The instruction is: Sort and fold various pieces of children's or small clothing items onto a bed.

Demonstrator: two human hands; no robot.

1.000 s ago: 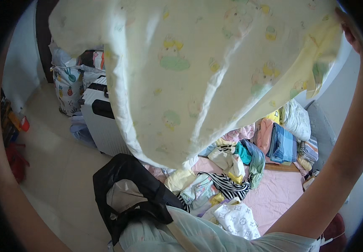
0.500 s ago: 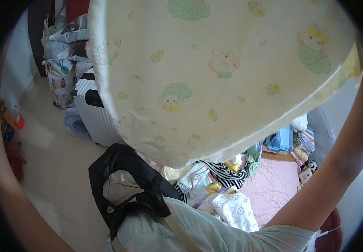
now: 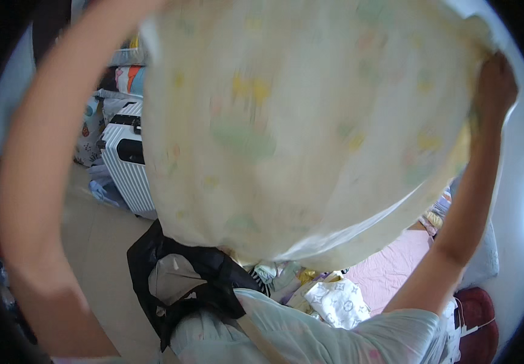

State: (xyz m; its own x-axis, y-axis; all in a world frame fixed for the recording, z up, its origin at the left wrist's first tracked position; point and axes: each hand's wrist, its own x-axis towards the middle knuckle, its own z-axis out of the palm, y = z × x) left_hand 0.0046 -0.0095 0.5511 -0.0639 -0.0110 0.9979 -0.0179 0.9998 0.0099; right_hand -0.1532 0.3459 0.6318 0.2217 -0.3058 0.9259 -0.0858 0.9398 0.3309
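Observation:
A large pale yellow cloth sheet (image 3: 310,145), printed with green, yellow and pink cartoon figures, hangs raised in front of me and is blurred by motion. At its upper right corner my right hand (image 3: 497,84) is closed on the bunched edge. My left forearm (image 3: 43,139) rises along the left side to the sheet's upper left corner, and the hand there lies beyond the top edge of the picture. The sheet's lower edge curves above a heap of folded clothes, and it hides much of what lies behind it.
A white ribbed suitcase (image 3: 130,155) stands on the tiled floor (image 3: 95,242) at left, with stuffed bags behind it. Below the sheet are a black carrier (image 3: 183,285) at my waist, a white patterned cloth (image 3: 337,302) and a pink bedsheet (image 3: 389,267). A dark red chair (image 3: 477,321) is at lower right.
Both arms have swung up and inward. My right hand has come into view on the sheet's corner. The sheet has shifted and its lower edge hangs lower over the clothes.

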